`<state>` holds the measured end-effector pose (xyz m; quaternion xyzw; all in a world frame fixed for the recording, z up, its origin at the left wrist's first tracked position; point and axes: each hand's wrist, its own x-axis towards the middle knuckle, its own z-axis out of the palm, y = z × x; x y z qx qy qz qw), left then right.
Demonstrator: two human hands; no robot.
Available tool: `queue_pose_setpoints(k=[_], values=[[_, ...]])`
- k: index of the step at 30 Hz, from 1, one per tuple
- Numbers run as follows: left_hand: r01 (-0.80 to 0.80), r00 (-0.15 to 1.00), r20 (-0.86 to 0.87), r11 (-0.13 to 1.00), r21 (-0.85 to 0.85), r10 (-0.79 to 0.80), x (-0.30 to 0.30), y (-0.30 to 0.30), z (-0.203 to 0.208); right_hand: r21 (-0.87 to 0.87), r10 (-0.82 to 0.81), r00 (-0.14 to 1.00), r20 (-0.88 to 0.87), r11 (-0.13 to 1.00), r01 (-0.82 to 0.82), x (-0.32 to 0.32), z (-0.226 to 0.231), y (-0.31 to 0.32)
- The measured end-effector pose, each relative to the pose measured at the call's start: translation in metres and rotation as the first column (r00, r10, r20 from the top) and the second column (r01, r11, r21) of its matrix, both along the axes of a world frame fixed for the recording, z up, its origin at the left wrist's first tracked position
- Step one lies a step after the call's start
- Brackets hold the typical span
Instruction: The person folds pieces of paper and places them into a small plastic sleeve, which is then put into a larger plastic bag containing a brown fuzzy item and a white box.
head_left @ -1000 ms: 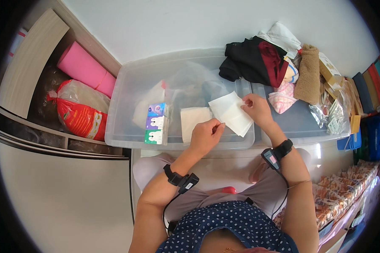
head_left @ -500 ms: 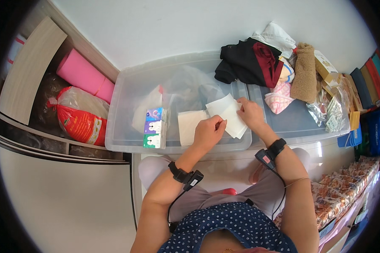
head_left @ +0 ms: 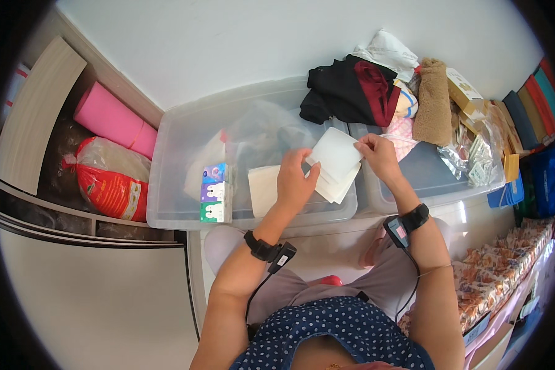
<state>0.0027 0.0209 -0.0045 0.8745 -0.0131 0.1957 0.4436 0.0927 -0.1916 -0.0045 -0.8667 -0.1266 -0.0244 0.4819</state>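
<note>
A thin white square sheet (head_left: 335,150) is raised at a tilt above the storage box lid. My right hand (head_left: 381,158) pinches its right corner between thumb and fingers. At its left edge is my left hand (head_left: 296,182), thumb and forefinger apart, with the sheet's corner close to the gap. More white sheets (head_left: 334,193) lie loosely stacked underneath, partly covered. Beside my left hand rests a cream-coloured square stack (head_left: 262,191), its right side hidden by that hand. Farther left are small tissue packs (head_left: 214,192) in blue, purple and green, wrapped together.
Two translucent storage boxes (head_left: 172,203) form the work surface. Dark folded clothes (head_left: 345,89), a brown rolled towel (head_left: 433,102) and plastic-bagged items (head_left: 475,160) sit back right. At left, a shelf holds a pink roll (head_left: 114,120) and a red bag (head_left: 114,188).
The top white sheet has come up off the stack in my right hand. My left hand's fingers have spread from a closed curl and moved slightly up and left. The view shifted a little.
</note>
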Motion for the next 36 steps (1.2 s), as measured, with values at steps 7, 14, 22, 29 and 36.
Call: queue_pose_setpoints(k=[7,14,22,29,36], values=[[0.019,0.999,-0.039,0.934,-0.358,-0.035,0.014,-0.001,-0.019,0.287,0.134,0.958,-0.253,0.956,-0.058,-0.007,0.017,-0.009],[0.195,0.963,0.103,0.380,-0.904,-0.249,0.008,0.001,0.011,0.593,0.378,0.714,-0.589,0.803,0.063,-0.012,0.024,-0.016],[0.379,0.907,0.307,0.879,-0.290,-0.290,0.006,-0.002,0.025,0.577,0.495,0.605,-0.623,0.814,-0.072,-0.019,0.021,-0.010],[0.171,0.969,0.027,0.583,-0.794,-0.247,0.002,-0.007,0.024,0.542,0.329,0.875,-0.357,0.835,-0.093,-0.028,0.036,0.005],[0.186,0.959,0.005,0.615,-0.766,-0.284,-0.003,-0.018,0.018,0.596,0.384,0.901,-0.204,0.779,-0.197,-0.037,0.019,0.014]])
